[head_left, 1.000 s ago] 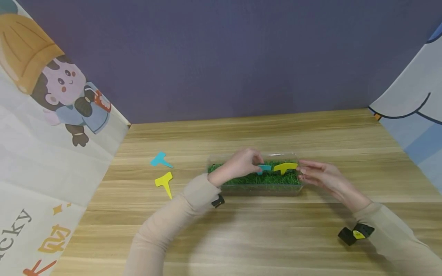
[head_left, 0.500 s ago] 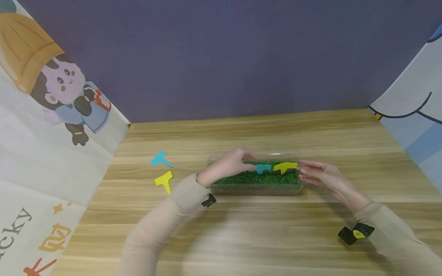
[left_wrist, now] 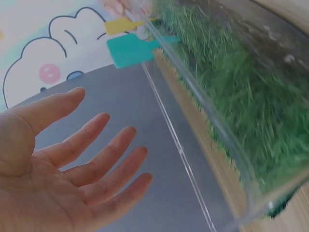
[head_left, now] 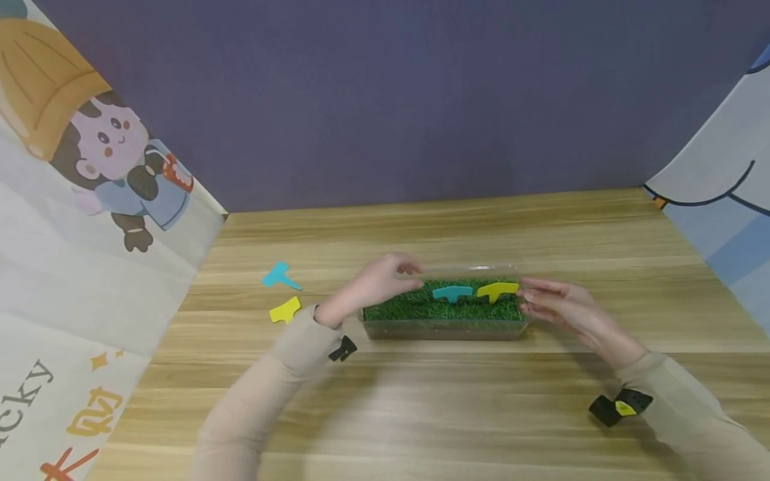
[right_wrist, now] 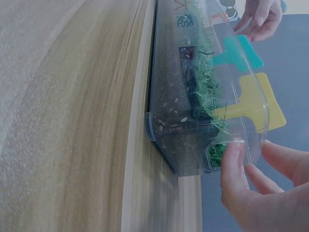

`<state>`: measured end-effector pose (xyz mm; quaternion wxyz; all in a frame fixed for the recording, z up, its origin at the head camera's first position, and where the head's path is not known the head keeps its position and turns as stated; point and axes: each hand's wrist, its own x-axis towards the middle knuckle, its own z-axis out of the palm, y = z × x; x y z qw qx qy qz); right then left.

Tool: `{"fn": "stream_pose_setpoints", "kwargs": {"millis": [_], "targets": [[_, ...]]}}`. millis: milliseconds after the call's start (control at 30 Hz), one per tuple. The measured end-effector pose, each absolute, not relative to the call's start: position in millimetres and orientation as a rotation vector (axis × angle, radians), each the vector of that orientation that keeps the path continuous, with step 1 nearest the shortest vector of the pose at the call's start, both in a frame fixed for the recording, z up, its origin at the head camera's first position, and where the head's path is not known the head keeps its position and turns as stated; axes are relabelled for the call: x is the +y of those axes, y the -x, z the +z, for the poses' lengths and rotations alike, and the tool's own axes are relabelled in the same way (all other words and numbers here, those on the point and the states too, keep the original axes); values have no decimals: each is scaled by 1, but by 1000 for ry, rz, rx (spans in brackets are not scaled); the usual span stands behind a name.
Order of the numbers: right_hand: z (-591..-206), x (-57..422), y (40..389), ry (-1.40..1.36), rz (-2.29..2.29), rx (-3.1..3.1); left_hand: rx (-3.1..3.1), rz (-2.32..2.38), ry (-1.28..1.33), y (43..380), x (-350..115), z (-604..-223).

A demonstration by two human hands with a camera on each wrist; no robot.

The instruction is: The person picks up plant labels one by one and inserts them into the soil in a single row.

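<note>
A long clear planter box (head_left: 445,330) filled with green grass (head_left: 409,308) stands on the table. Upright in the grass are a blue T-shaped plant label (head_left: 452,292) and, to its right, a yellow plant label (head_left: 497,290). My left hand (head_left: 385,279) hovers over the box's left part, fingers spread and loose, holding nothing; the left wrist view shows its bare palm (left_wrist: 53,193). At the right end of the box, my right hand (head_left: 562,307) touches the clear wall with its fingertips (right_wrist: 234,152), next to the yellow label.
Left of the box, another blue plant label (head_left: 279,275) lies flat. A second yellow plant label (head_left: 285,310) lies nearer, its stem hidden by my left sleeve. A dark partition (head_left: 421,107) rises behind the wooden table (head_left: 457,414), with printed cloth (head_left: 36,280) at the left side.
My left hand has let go of the blue label standing in the grass and moved left, away from it. My right hand stays at the box's right end.
</note>
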<state>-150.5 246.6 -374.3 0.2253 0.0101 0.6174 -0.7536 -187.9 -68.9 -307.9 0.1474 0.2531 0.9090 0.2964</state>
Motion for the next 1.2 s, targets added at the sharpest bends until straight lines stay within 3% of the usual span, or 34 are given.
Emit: {"fn": "stream_pose_setpoints", "kwargs": {"millis": [1200], "targets": [[-375, 246, 150, -43, -2097, 1684, 2742, 939, -434, 170, -175, -319]]}}
